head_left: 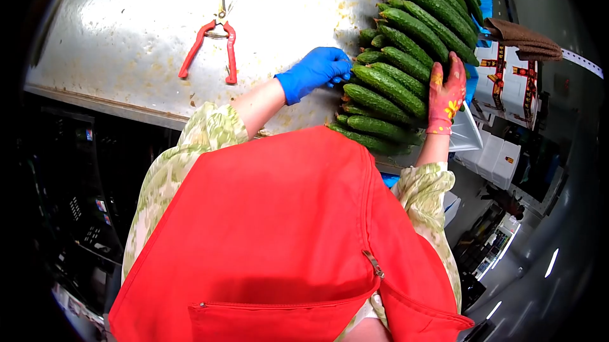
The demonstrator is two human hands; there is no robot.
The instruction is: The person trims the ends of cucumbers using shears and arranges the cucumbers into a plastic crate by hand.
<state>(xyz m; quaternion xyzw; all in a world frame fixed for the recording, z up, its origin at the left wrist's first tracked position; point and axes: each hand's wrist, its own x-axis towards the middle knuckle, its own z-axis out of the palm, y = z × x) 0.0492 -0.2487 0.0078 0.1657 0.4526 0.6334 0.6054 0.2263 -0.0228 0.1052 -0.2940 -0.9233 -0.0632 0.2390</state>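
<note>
A pile of green, bumpy cucumbers [396, 85] lies side by side at the right of the metal table. My left hand [320, 72], in a blue glove, is beside the left tips of the cucumbers. Its fingers are curled together in a pinch; what is between them, if anything, is too small to make out. At the opposite ends of the row rests my right hand [447, 98], in a red glove with yellow flowers. Its thumb and fingers are stretched out and apart, touching the cucumber ends.
Red-handled pruning shears [219, 34] lie spread on the metal table [146, 37], blades pointing away. A brown cloth [523, 39] hangs over a bar at the right. Printed white boxes [507, 82] stand beyond the table. Black crates [79, 177] are below at left.
</note>
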